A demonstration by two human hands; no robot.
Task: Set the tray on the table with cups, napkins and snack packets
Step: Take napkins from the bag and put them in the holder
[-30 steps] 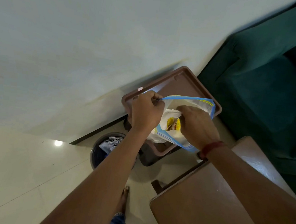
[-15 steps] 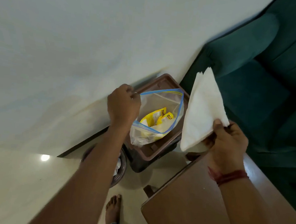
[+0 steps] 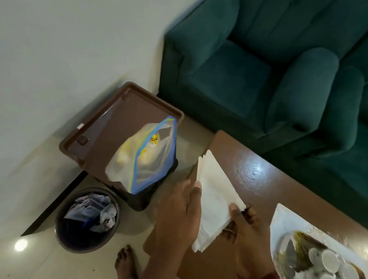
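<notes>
A stack of white napkins (image 3: 213,198) hangs over the left end of the brown table (image 3: 254,173). My right hand (image 3: 244,230) pinches its right corner and my left hand (image 3: 180,211) touches its left edge. At the right, a patterned tray (image 3: 287,223) on the table carries several white cups (image 3: 329,261). A clear zip bag (image 3: 147,156) with yellow snack packets stands open on a brown plastic stool (image 3: 112,123) by the wall.
A dark waste bin (image 3: 87,220) with crumpled paper stands on the floor below the stool. Two green armchairs (image 3: 264,68) line the far side of the table. My bare foot (image 3: 125,264) is on the tiled floor.
My right hand pulled the napkins out of the zip bag and carried them down over the table. My left hand let go of the bag and came to the napkins.
</notes>
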